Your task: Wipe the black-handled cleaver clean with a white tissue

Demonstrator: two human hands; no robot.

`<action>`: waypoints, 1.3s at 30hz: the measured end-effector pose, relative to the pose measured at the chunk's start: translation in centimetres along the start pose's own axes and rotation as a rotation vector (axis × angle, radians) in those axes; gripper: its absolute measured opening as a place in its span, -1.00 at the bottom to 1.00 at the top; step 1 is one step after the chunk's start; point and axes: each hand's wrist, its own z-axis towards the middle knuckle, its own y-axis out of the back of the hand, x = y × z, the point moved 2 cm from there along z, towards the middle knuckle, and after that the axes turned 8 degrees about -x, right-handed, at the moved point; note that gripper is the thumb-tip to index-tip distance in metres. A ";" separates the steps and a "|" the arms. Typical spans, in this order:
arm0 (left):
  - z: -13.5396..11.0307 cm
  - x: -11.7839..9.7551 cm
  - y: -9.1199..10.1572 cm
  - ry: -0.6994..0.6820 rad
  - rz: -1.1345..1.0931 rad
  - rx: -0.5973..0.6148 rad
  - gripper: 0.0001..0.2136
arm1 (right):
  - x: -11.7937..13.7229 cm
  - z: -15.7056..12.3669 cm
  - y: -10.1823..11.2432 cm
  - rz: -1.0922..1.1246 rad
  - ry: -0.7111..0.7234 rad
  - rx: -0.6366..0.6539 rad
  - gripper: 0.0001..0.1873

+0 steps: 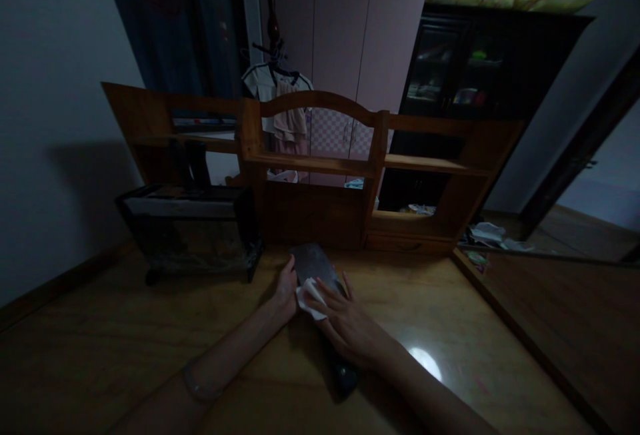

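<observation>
A cleaver (315,263) with a broad dark grey blade lies at a slant over the wooden desk, its black handle (344,376) pointing toward me. My left hand (287,286) grips the blade's left edge, thumb up along the side; its other fingers are mostly hidden. Under the fingers of my right hand (350,325) a crumpled white tissue (311,298) is pressed onto the blade. The right palm is over the lower blade, near the handle. Whether the blade touches the desk is hard to see.
A dark knife block (195,238) with black-handled knives stands at the left on the desk (210,328). Across the back runs a wooden shelf hutch (315,215) with a small drawer (407,244). The desk's right edge has a raised wooden strip (505,318).
</observation>
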 end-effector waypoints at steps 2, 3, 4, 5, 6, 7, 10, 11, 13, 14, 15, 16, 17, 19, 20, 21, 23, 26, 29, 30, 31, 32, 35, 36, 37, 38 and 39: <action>0.3 0.0 0.2 -0.011 0.015 -0.030 -0.49 | 0.0 -0.1 -0.1 0.020 -0.005 0.019 -0.47; 0.3 0.0 0.2 -0.019 0.006 -0.018 -0.49 | -0.1 -0.1 -0.2 0.024 -0.026 0.017 -0.47; 0.4 0.0 0.1 -0.024 -0.012 0.012 -0.48 | -0.3 -0.1 -0.2 0.025 -0.050 0.011 -0.48; 0.3 0.0 0.0 -0.024 -0.034 0.053 -0.47 | -0.5 -0.2 -0.1 0.024 -0.074 0.004 -0.48; 0.3 0.0 -0.2 -0.017 -0.056 0.094 -0.45 | -0.7 -0.2 -0.1 0.021 -0.095 -0.001 -0.49; 0.2 0.0 -0.3 -0.006 -0.073 0.125 -0.44 | -0.8 -0.2 -0.1 0.016 -0.111 -0.006 -0.49; -0.3 -0.1 -0.8 0.013 -0.085 0.145 -0.42 | -1.3 -0.3 -0.1 -0.015 -0.156 -0.026 -0.50; -0.4 -0.1 -0.8 0.013 -0.079 0.136 -0.41 | -1.5 -0.3 -0.1 -0.031 -0.171 -0.036 -0.50; -0.5 -0.2 -0.9 0.000 -0.062 0.109 -0.42 | -1.8 -0.3 -0.3 -0.063 -0.194 -0.052 -0.51; -0.5 -0.2 -0.9 -0.009 -0.054 0.094 -0.43 | -1.9 -0.3 -0.4 -0.077 -0.203 -0.059 -0.52; -0.5 -0.2 -0.8 -0.020 -0.049 0.079 -0.44 | -2.0 -0.4 -0.5 -0.089 -0.209 -0.065 -0.53; -0.5 -0.2 -0.8 -0.030 -0.047 0.067 -0.46 | -2.1 -0.4 -0.5 -0.098 -0.215 -0.072 -0.53; -0.5 -0.2 -0.7 -0.036 -0.047 0.061 -0.46 | -2.2 -0.4 -0.6 -0.104 -0.221 -0.079 -0.53; -0.5 -0.2 -0.7 -0.031 -0.049 0.068 -0.47 | -2.4 -0.5 -0.7 -0.110 -0.238 -0.093 -0.52; -0.5 -0.2 -0.7 -0.028 -0.052 0.076 -0.47 | -2.4 -0.5 -0.7 -0.111 -0.247 -0.098 -0.52; -0.5 -0.2 -0.6 -0.026 -0.054 0.086 -0.46 | -2.5 -0.6 -0.8 -0.113 -0.256 -0.102 -0.52; -0.5 -0.2 -0.6 -0.032 -0.059 0.095 -0.46 | -2.7 -0.6 -1.0 -0.123 -0.275 -0.112 -0.52; -0.4 -0.2 -0.5 -0.032 -0.071 0.101 -0.45 | -2.8 -0.7 -1.1 -0.143 -0.306 -0.131 -0.51; -0.4 -0.1 -0.5 -0.016 -0.067 0.096 -0.45 | -2.8 -0.7 -0.8 -0.149 -0.331 -0.136 -0.49; -0.4 -0.1 -0.5 -0.018 -0.064 0.090 -0.45 | -2.6 -0.6 -0.7 -0.140 -0.324 -0.134 -0.49; -0.5 -0.1 -0.6 -0.025 -0.060 0.079 -0.46 | -2.4 -0.6 -0.5 -0.123 -0.299 -0.126 -0.48; -0.6 -0.2 -0.6 -0.034 -0.055 0.067 -0.46 | -2.1 -0.5 -0.3 -0.101 -0.259 -0.114 -0.47; -0.8 -0.2 -0.7 -0.036 -0.021 0.036 -0.46 | -1.2 -0.4 0.2 -0.016 -0.106 -0.053 -0.45; -0.8 -0.2 -0.8 -0.027 -0.005 0.030 -0.46 | -1.0 -0.3 0.2 0.012 -0.065 -0.031 -0.45; -0.8 -0.2 -0.8 -0.017 0.005 0.028 -0.46 | -0.8 -0.3 0.2 0.037 -0.036 -0.011 -0.45; -0.8 -0.2 -0.8 -0.011 0.004 0.029 -0.46 | -0.7 -0.3 0.1 0.056 -0.020 0.002 -0.46; -0.8 -0.2 -0.8 -0.011 -0.006 0.033 -0.46 | -0.8 -0.3 0.1 0.067 -0.015 0.011 -0.46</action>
